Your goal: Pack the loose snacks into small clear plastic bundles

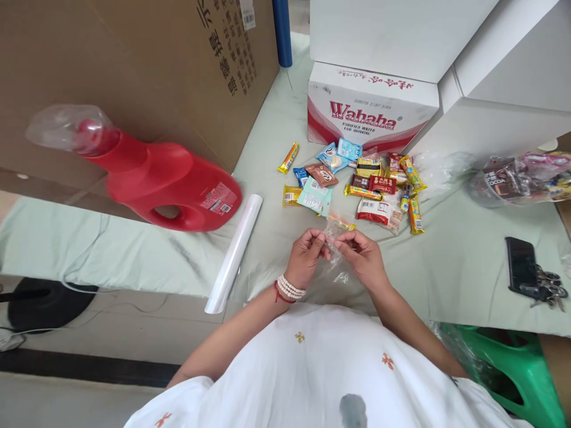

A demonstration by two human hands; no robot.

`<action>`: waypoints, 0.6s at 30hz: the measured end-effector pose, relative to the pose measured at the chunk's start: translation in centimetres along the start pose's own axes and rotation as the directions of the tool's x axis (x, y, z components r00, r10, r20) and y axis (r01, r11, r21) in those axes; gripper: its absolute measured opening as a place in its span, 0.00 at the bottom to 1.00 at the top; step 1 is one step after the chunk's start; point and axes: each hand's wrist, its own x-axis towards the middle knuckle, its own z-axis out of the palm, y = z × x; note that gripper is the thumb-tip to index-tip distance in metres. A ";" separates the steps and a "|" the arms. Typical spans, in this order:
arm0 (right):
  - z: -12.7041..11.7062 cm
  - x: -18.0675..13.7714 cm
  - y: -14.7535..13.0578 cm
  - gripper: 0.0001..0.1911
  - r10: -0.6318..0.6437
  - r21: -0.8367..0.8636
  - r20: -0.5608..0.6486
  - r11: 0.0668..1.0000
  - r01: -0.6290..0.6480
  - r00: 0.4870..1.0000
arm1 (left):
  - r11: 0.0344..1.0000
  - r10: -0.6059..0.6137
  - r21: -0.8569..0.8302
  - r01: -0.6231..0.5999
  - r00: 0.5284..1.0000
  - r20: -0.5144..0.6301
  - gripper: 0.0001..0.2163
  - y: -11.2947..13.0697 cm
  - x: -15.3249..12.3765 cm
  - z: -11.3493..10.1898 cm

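Observation:
Both hands meet over the cloth-covered table, pinching a clear plastic bag (pixel 335 257) between them. My left hand (pixel 310 252), with a beaded bracelet and red cord at the wrist, grips the bag's left side with thumb and fingers. On the other side my right hand (pixel 362 257) pinches it too. Through or just behind the film shows an orange-yellow wrapper (pixel 342 222); whether it is inside the bag I cannot tell. Beyond the fingers lies a pile of small wrapped snacks, among them a pale green packet (pixel 315 195), a brown packet (pixel 322 175) and a red-white packet (pixel 373 211).
A red jug (pixel 178 178) lies at left beside a large brown carton (pixel 156 71). Near it is a white film roll (pixel 235 252). A Wahaba-style water box (pixel 372 110) stands behind the snacks. At right are a snack-filled bag (pixel 513 181), a phone (pixel 521 264) and keys (pixel 551 288).

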 end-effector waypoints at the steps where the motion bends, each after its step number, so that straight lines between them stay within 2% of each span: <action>1: -0.2 0.0 0.2 0.14 0.014 0.018 -0.015 1.000 -0.014 1.000 | 1.000 -0.009 -0.001 0.009 1.000 -0.011 0.19 0.1 0.0 0.0; 5: -1.3 0.2 1.0 0.15 0.073 0.097 -0.066 0.993 -0.066 0.995 | 0.999 -0.030 -0.023 0.029 0.998 -0.057 0.19 0.5 0.2 -0.3; 7: -1.6 0.4 1.2 0.16 0.067 0.084 -0.075 0.995 -0.061 0.995 | 0.999 -0.036 -0.032 0.035 0.999 -0.040 0.19 0.6 0.1 -0.3; 10: -1.6 0.4 0.7 0.17 0.020 -0.015 -0.093 1.000 -0.022 0.995 | 0.998 -0.046 -0.047 0.047 0.999 0.018 0.19 0.8 -0.2 -0.1; 12: -1.5 0.1 0.0 0.17 -0.065 -0.126 -0.126 0.991 0.049 0.990 | 0.998 -0.045 -0.053 0.046 0.999 0.026 0.19 0.9 -0.3 0.0; 13: -1.4 -0.1 -0.4 0.16 -0.118 -0.191 -0.116 0.977 0.095 0.986 | 0.998 -0.045 -0.053 0.046 0.999 0.014 0.19 1.0 -0.4 0.1; 15: -1.2 -0.6 -1.0 0.18 -0.217 -0.323 -0.019 0.925 0.200 0.976 | 0.998 -0.046 -0.054 0.045 0.999 -0.018 0.20 1.0 -0.4 0.1; 17: -0.9 -1.0 -1.3 0.18 -0.272 -0.428 0.095 0.857 0.286 0.957 | 0.997 -0.052 -0.061 0.050 0.998 -0.032 0.20 1.0 -0.4 0.2; 18: -0.7 -1.0 -1.2 0.16 -0.293 -0.466 0.114 0.828 0.312 0.949 | 0.996 -0.055 -0.066 0.053 0.998 -0.031 0.20 1.0 -0.4 0.2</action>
